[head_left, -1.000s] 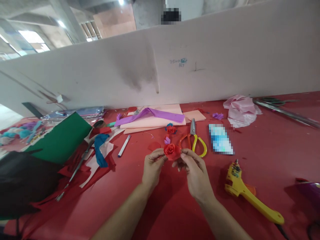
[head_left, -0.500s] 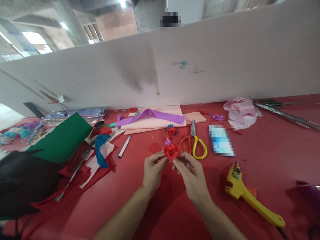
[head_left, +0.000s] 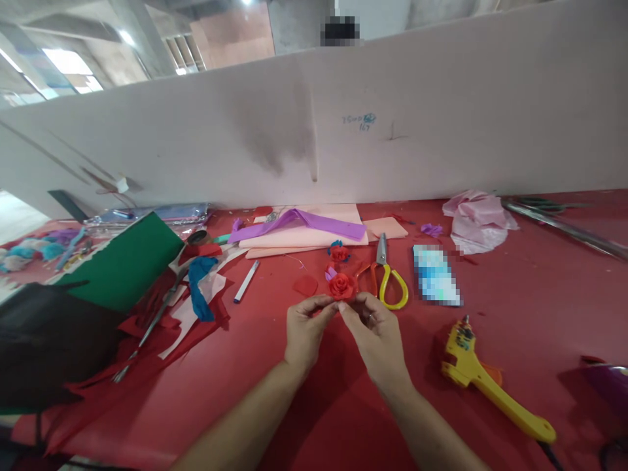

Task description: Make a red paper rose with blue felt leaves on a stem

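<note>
A red paper rose (head_left: 341, 286) is pinched between both hands above the red table. My left hand (head_left: 305, 327) grips its lower left side with thumb and fingers closed. My right hand (head_left: 375, 333) has its thumb and fingers closed on the rose's lower right side. Just beyond it lies a red and blue paper flower (head_left: 338, 252), and a small purple piece (head_left: 331, 273) shows behind the rose's edge. Scissors (head_left: 392, 288) with one yellow and one red handle lie right of the rose. A flat red round piece (head_left: 305, 285) rests left of it.
A yellow glue gun (head_left: 483, 383) lies at the right. A white marker (head_left: 246, 281), purple strip (head_left: 299, 222) and peach paper sheets (head_left: 275, 246) lie ahead. Left are a green board (head_left: 127, 261), red scraps and a black bag (head_left: 53, 353). A white partition (head_left: 206, 144) closes the back.
Both hands still hold the rose, which has tilted slightly and moved a little away from me. The camera view has shifted slightly.
</note>
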`<state>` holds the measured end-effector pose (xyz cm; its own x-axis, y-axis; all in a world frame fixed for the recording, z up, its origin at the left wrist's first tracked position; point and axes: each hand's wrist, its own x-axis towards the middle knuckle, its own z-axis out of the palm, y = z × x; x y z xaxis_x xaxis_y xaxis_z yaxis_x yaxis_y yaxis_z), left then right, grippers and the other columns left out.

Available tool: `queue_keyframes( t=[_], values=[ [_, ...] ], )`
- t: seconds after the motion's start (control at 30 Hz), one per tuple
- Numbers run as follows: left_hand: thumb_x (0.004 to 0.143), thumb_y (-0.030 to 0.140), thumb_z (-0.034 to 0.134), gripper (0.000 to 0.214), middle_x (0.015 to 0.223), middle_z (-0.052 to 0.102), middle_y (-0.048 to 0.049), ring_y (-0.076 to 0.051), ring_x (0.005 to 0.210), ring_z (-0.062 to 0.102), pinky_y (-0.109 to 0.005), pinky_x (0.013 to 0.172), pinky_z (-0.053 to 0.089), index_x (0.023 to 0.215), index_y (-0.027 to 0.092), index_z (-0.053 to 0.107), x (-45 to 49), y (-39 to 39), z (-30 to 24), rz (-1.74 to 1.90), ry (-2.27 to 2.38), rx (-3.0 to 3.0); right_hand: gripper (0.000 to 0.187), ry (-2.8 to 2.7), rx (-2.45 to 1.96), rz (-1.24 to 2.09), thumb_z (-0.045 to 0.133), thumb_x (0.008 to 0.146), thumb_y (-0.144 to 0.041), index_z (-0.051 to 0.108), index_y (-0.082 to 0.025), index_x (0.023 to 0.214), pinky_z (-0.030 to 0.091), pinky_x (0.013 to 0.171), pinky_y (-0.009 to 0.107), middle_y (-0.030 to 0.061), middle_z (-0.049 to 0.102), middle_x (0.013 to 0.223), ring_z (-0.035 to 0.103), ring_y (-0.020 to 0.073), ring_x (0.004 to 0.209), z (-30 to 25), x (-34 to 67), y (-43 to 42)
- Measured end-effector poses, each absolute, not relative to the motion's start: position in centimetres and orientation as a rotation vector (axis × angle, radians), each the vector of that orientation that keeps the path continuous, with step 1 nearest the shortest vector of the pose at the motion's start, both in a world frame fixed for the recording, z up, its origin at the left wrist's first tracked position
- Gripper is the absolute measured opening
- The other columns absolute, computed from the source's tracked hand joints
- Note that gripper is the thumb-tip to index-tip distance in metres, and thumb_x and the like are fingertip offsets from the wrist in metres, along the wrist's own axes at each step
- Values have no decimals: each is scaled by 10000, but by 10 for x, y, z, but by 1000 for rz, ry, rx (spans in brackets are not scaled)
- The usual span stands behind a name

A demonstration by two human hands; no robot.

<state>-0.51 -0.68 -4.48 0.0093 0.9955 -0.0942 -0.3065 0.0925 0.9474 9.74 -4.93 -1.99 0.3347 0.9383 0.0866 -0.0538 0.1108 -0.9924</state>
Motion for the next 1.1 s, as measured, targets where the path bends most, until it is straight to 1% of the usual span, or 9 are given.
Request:
queue_keyframes(
  t=[0.13,0.3,0.37,0.5,0.67,0.83,0.97,1.03,1.1],
  values=[
    [568,235,792,143,706,723,-39,-143,671,619,-273,704,499,693,176,755,-5,-7,-43,1278,1055,967,101,-920,-1217,934,624,810,-306,632,-205,808,440,673,285,2,625,717,580,169,729,-22,97,-49],
    [603,208,753,81,723,717,-37,-153,710,620,-282,726,503,682,193,757,-6,-7,-42,1333,1038,1050,107,-919,-1203,956,629,804,-301,652,-200,831,444,669,292,18,657,752,587,174,723,-24,97,-50],
    [628,217,741,81,735,720,-45,-164,727,626,-295,735,507,704,197,761,-8,-7,-43,1350,1030,1118,106,-918,-1204,955,630,803,-297,657,-198,830,437,654,285,18,656,754,577,169,711,-23,97,-51],
    [674,249,733,73,768,725,-52,-172,753,632,-326,795,501,723,203,761,-12,-6,-49,1393,1036,1252,100,-944,-1202,927,615,809,-284,673,-203,802,409,592,255,-3,627,695,522,136,625,-21,96,-54],
    [688,255,734,65,763,729,-44,-179,776,634,-347,839,488,735,216,759,-14,-6,-54,1423,1037,1274,153,-1005,-1163,911,578,823,-265,715,-229,880,420,585,257,-3,616,687,513,131,605,-19,94,-57],
    [659,290,755,99,769,730,-49,-188,776,643,-328,776,509,720,212,758,-13,-7,-53,1403,1000,1180,194,-1088,-1153,931,569,816,-254,723,-227,930,408,548,259,5,609,692,492,127,575,-18,92,-60],
    [591,247,785,116,757,730,-48,-181,733,645,-301,712,514,684,190,747,-9,-6,-52,1394,980,980,167,-1071,-1106,943,562,813,-250,724,-223,841,375,524,247,-11,559,619,460,120,547,-20,94,-61],
    [584,218,784,112,732,726,-39,-158,693,636,-281,698,510,683,182,747,-8,-5,-51,1389,975,909,138,-942,-1062,971,570,808,-251,702,-219,785,359,515,237,-19,550,610,441,110,534,-21,95,-60],
    [596,208,778,107,717,725,-32,-142,675,631,-272,707,507,695,179,750,-7,-4,-51,1382,965,893,102,-801,-1021,1036,581,799,-253,672,-213,774,345,506,229,-25,549,616,425,101,524,-21,96,-57]
  ],
)
